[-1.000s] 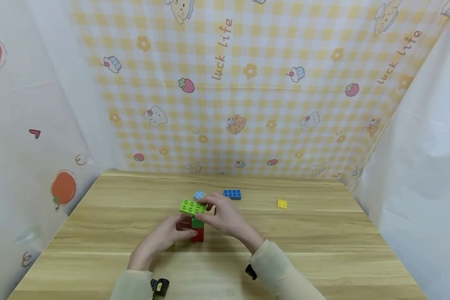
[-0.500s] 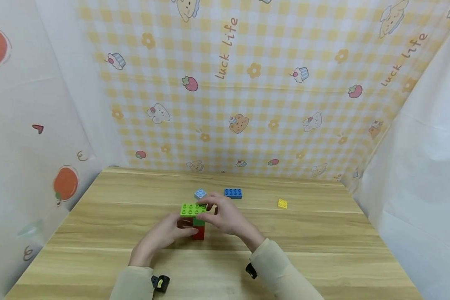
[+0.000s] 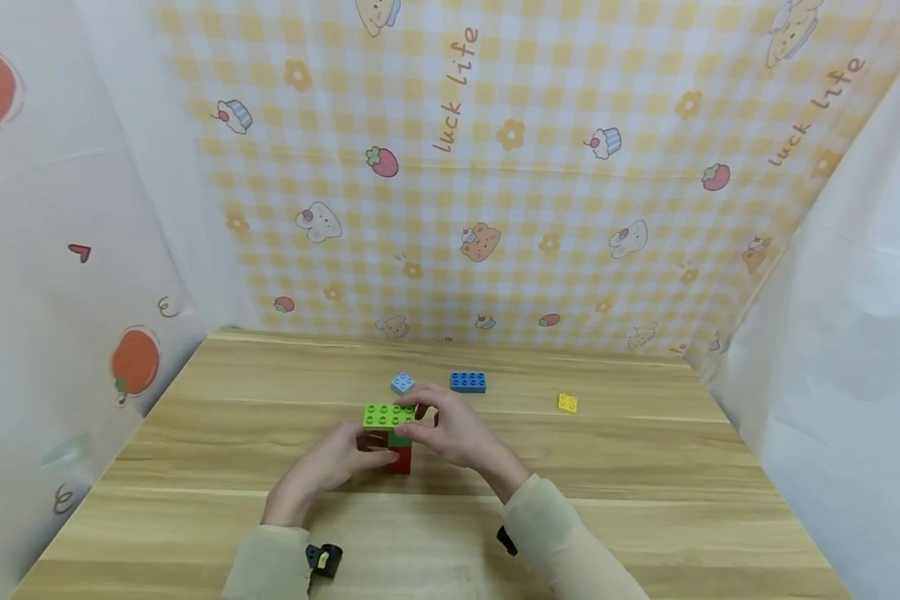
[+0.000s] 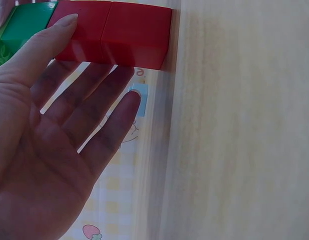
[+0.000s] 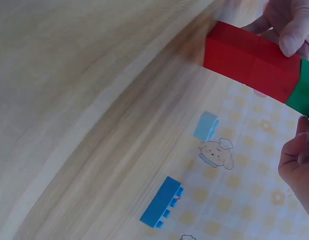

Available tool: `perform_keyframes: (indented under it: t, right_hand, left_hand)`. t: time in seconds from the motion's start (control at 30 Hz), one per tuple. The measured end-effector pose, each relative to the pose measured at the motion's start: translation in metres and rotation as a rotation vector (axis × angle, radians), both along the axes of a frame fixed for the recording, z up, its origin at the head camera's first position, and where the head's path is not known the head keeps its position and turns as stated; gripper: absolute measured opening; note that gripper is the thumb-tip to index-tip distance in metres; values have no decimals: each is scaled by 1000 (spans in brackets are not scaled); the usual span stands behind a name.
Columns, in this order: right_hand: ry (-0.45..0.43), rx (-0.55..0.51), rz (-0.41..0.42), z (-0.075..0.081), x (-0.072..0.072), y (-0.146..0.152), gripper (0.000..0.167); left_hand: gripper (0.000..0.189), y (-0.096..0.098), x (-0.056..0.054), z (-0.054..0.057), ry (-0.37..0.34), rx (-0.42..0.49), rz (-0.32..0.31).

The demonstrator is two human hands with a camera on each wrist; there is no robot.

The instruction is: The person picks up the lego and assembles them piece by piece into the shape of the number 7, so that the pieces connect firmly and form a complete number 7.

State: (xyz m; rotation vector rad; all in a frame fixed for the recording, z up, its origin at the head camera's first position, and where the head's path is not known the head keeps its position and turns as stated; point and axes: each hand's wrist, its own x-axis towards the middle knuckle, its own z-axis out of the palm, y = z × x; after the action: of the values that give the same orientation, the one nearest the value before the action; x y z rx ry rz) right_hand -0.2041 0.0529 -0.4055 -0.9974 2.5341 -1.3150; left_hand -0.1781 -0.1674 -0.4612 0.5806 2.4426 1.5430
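while between 2 hands (image 3: 336, 457) (image 3: 452, 427), block tower (image 3: 400, 439)

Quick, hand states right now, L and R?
Left hand: closed, holding the upper red block between thumb and fingers.
Right hand: closed, pinching the lime brick.

wood tbl (image 3: 645, 500) | red-btm stack (image 3: 402, 463) upright | lt-blu brick (image 3: 402, 383) + blu brick (image 3: 468, 383) behind | yel brick (image 3: 567, 403) R

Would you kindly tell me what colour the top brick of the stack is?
The top brick is bright lime green; it shows best in the head view.
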Motion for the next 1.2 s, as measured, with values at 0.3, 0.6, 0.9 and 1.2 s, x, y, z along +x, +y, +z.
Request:
perform_keyframes:
  t: [0.3, 0.6, 0.9, 1.2]
  right_hand:
    - [-31, -18, -8, -1, 3, -3, 30]
    - [-76, -57, -12, -6, 6, -2, 34]
    - [-59, -72, -28, -9, 6, -1, 35]
    - [-57, -84, -34, -9, 7, -2, 34]
  left_hand:
    - [44, -1, 2, 0, -2, 29, 0]
    - [43, 0, 1, -2, 3, 36, 2]
    - [45, 2, 0, -2, 2, 61, -7]
    - [46, 3, 1, 1, -5, 94, 10]
